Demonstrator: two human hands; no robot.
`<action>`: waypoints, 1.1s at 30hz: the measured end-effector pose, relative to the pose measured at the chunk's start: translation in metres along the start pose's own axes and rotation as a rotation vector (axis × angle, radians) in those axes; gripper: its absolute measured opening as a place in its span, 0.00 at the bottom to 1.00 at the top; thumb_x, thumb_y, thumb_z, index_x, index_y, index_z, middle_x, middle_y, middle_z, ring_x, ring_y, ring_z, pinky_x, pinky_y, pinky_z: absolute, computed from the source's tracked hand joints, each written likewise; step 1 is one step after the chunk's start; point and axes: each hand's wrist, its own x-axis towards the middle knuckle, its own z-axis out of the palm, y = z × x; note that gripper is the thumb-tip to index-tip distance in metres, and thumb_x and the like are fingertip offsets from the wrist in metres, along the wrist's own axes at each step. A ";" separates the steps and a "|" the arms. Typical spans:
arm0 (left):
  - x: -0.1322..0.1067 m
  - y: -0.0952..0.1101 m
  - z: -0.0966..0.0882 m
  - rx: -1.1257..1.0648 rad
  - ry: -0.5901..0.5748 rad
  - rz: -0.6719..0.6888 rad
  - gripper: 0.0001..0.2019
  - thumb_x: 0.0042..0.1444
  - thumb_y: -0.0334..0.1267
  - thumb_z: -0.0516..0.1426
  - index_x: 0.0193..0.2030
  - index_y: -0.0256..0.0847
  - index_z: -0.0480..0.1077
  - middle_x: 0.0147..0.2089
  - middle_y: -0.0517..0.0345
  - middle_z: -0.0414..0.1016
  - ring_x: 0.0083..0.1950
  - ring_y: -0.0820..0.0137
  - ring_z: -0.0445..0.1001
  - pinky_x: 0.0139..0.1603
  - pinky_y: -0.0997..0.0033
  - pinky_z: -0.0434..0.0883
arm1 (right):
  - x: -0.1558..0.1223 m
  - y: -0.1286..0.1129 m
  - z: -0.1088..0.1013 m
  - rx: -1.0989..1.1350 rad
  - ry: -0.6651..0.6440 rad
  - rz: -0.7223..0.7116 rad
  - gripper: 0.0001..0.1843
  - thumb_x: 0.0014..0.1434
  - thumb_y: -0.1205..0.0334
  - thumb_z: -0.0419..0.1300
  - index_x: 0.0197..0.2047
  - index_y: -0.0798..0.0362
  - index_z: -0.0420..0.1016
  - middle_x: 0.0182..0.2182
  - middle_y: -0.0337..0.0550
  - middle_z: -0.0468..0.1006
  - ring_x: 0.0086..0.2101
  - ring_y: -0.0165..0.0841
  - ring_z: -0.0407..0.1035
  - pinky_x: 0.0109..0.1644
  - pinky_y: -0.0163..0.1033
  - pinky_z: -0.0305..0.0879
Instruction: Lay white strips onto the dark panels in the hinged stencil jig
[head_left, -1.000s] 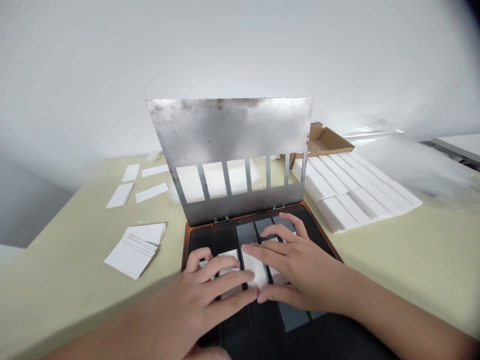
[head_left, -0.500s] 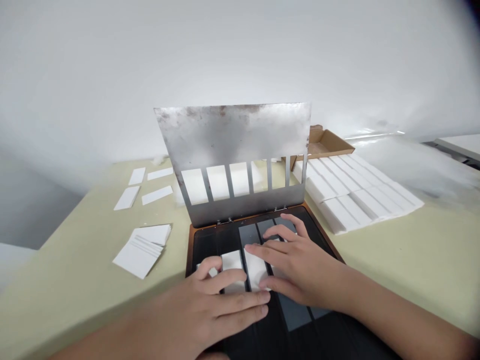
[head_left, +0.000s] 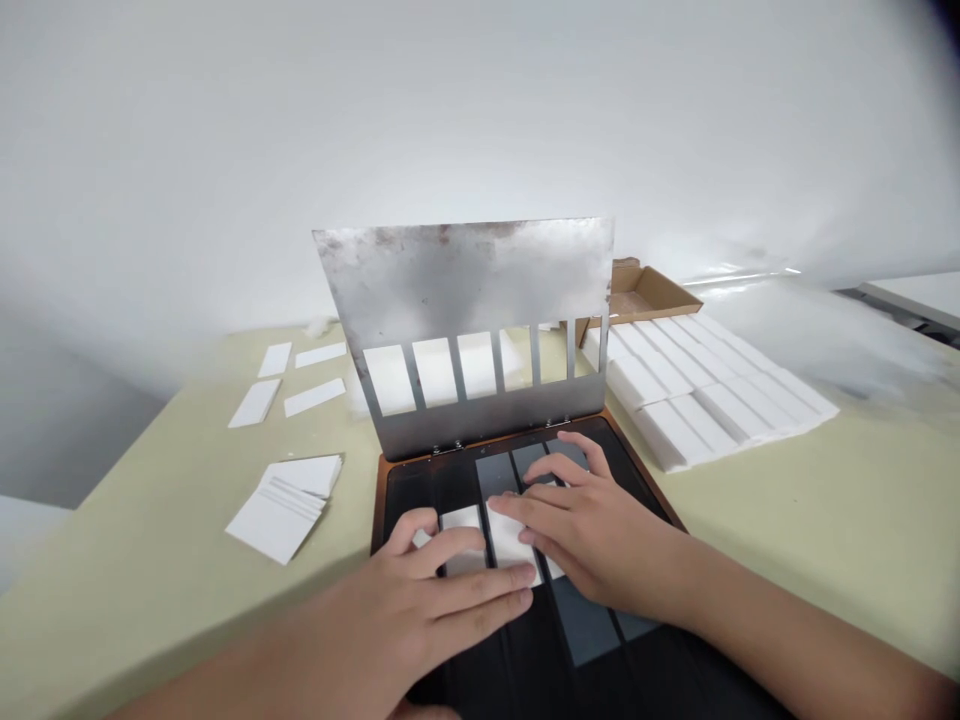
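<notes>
One left hand (head_left: 405, 600), one right hand (head_left: 592, 530), one slotted steel plate (head_left: 461, 290), four loose white cards (head_left: 255, 403).

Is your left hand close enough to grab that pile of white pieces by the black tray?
Probably yes: the left hand is near the white pile, and only the black tray's low rim lies between.

Left hand (head_left: 420, 590) lies flat over a white rectangular foam piece (head_left: 461, 518); right hand (head_left: 585, 530) rests on the adjacent white rectangular foam piece (head_left: 508, 535). Both pieces sit in a black compartmented tray with a copper-brown rim (head_left: 379, 490). Hinged behind it, a tilted, stained steel plate with rectangular slots (head_left: 461, 290) stands raised. Loose white rectangular cards (head_left: 281, 510) lie left on a pale olive tabletop (head_left: 150, 500); rows of white foam blocks (head_left: 697, 390) lie right, before a brown cardboard tray (head_left: 637, 295).
</notes>
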 end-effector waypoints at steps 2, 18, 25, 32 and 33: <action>-0.001 0.000 0.002 -0.011 0.012 0.001 0.45 0.64 0.58 0.63 0.80 0.40 0.51 0.80 0.54 0.57 0.67 0.49 0.66 0.59 0.53 0.62 | -0.001 -0.001 -0.004 0.005 -0.021 0.005 0.24 0.73 0.69 0.55 0.69 0.49 0.69 0.55 0.44 0.83 0.56 0.41 0.66 0.75 0.64 0.34; -0.003 0.005 0.007 0.016 0.224 -0.105 0.32 0.70 0.60 0.56 0.72 0.40 0.65 0.57 0.43 0.75 0.54 0.51 0.70 0.54 0.54 0.64 | -0.002 -0.001 0.001 -0.028 -0.017 -0.007 0.28 0.74 0.44 0.59 0.71 0.47 0.67 0.58 0.46 0.82 0.57 0.42 0.68 0.76 0.64 0.34; -0.002 0.003 -0.005 0.067 0.090 0.043 0.36 0.66 0.53 0.63 0.75 0.42 0.62 0.73 0.56 0.70 0.58 0.55 0.70 0.56 0.57 0.63 | 0.003 -0.003 0.001 -0.002 -0.004 0.028 0.20 0.75 0.55 0.58 0.67 0.47 0.70 0.50 0.42 0.84 0.55 0.41 0.67 0.75 0.62 0.30; -0.003 0.006 -0.001 0.087 0.075 -0.064 0.41 0.67 0.54 0.63 0.79 0.40 0.54 0.76 0.55 0.65 0.59 0.53 0.69 0.58 0.55 0.61 | 0.004 -0.004 0.001 0.021 0.013 0.035 0.19 0.75 0.61 0.56 0.67 0.47 0.71 0.50 0.41 0.84 0.54 0.40 0.67 0.75 0.62 0.31; -0.004 0.006 0.000 0.088 0.065 -0.075 0.42 0.66 0.53 0.64 0.80 0.40 0.53 0.76 0.55 0.64 0.59 0.53 0.68 0.59 0.54 0.61 | 0.004 -0.005 0.001 0.019 0.013 0.035 0.20 0.75 0.61 0.56 0.67 0.47 0.70 0.49 0.42 0.84 0.54 0.40 0.67 0.75 0.62 0.32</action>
